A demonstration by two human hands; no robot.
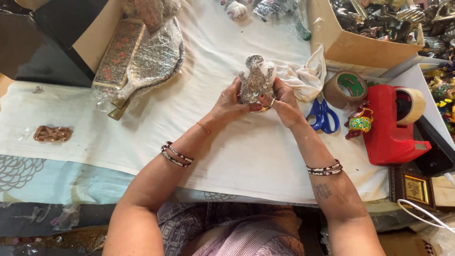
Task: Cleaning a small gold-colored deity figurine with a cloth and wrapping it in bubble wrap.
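While several pieces at the left of the white cloth (246, 156) already lie finished in clear wrap, one piece is in hand at the centre. At far left rests a small brown ornament (52, 133) in film; beyond it, a long patterned box (118, 53) and a paddle-shaped plaque (152, 60), both under clear plastic. At the centre, the left hand (231, 103) is closed around the left side of a small silver metal figurine (256, 79), held upright just above the cloth. The figurine appears covered in clear film, though how fully cannot be told. The right hand (286, 105) grips its lower right edge, fingers curled beneath the base. Just behind the right hand lies a crumpled white rag (303, 78). Further right: blue-handled scissors (323, 116), a roll of brown tape (346, 88), a small painted figure (359, 124), and a red tape dispenser (391, 127). The cardboard box (353, 50) at upper right holds many unwrapped metal pieces, so, by judgement, most of the work remains.
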